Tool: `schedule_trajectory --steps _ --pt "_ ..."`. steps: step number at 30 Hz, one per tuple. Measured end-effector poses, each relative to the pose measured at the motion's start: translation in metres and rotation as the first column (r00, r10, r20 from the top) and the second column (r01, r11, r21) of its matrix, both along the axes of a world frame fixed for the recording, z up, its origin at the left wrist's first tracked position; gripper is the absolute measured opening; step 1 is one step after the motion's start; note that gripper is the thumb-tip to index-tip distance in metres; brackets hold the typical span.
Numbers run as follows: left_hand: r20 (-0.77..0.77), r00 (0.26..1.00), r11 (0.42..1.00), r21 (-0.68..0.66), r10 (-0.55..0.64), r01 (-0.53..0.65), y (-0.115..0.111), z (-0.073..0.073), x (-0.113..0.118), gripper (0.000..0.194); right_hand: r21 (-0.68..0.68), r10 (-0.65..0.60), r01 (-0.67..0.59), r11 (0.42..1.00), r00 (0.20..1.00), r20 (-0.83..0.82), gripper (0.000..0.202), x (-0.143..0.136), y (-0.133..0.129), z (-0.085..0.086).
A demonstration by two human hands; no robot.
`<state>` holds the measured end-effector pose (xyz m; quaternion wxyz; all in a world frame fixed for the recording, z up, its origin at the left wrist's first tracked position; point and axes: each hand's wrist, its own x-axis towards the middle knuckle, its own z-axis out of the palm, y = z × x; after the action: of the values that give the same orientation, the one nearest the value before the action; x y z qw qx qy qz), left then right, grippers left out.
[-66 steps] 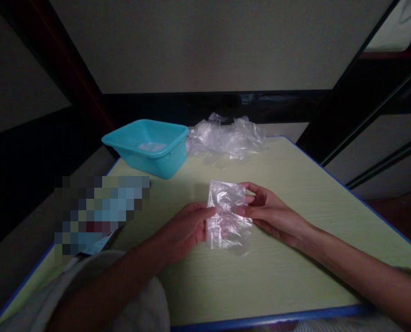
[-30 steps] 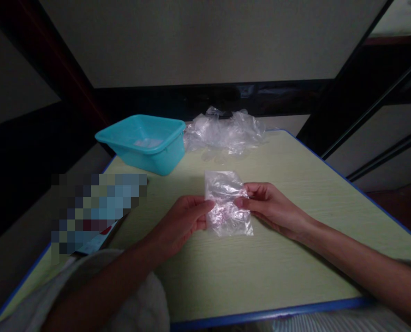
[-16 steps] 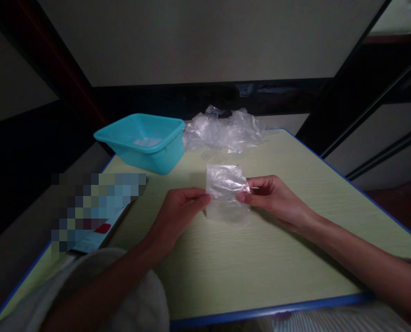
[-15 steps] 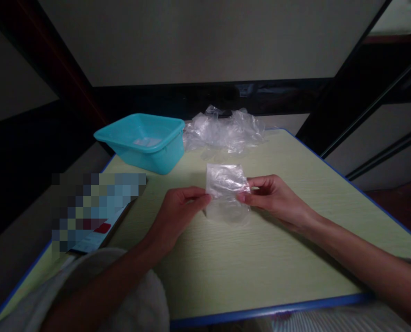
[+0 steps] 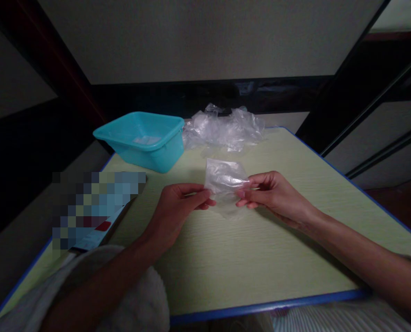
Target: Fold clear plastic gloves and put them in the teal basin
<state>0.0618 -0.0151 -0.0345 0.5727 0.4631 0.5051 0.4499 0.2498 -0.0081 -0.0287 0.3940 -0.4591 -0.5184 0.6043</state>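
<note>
Between my two hands is a clear plastic bag (image 5: 226, 177), its upper part shiny and seemingly folded in layers, its lower part thinner and more see-through. My left hand (image 5: 179, 205) pinches its left edge between thumb and fingers. On the other side, the thumb and fingers of my right hand (image 5: 272, 193) grip the right edge. Beyond the hands lies a crumpled heap of clear plastic bags (image 5: 226, 129) at the table's far edge.
A turquoise plastic basin (image 5: 167, 150) with something pale and clear inside stands at the back left. A tablet-like device (image 5: 113, 223), partly pixelated, lies on the left. The pale wood-grain table (image 5: 247, 272) has a blue edge; a panelled wall (image 5: 205, 41) rises behind it.
Both hands have lifted the bag slightly, and more fingers now show beneath it. Its lower part hangs tilted and looks shorter. The basin and the heap stay where they were.
</note>
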Motion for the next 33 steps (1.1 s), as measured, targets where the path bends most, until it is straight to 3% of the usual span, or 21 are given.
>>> schedule_trajectory --steps 10,17,24,33 --pt "0.046 0.999 0.995 0.104 -0.009 0.004 -0.001 -0.005 -0.001 0.011 0.078 -0.116 0.115 0.990 0.993 0.007 0.022 -0.002 -0.002 0.002" --pt "0.050 0.999 0.989 0.147 0.012 -0.019 0.001 -0.010 -0.001 0.008 0.176 -0.120 0.112 0.978 0.992 0.033 0.015 0.001 -0.004 -0.006" --pt "0.010 0.998 0.985 0.160 0.067 -0.067 0.007 -0.016 -0.001 0.009 0.143 -0.116 0.107 0.984 0.991 0.059 0.017 -0.002 -0.001 -0.011" --pt "-0.152 0.988 0.999 0.031 0.018 -0.013 0.009 -0.022 0.000 0.017 0.039 -0.112 0.110 0.993 0.993 0.042 0.028 0.000 0.006 -0.017"
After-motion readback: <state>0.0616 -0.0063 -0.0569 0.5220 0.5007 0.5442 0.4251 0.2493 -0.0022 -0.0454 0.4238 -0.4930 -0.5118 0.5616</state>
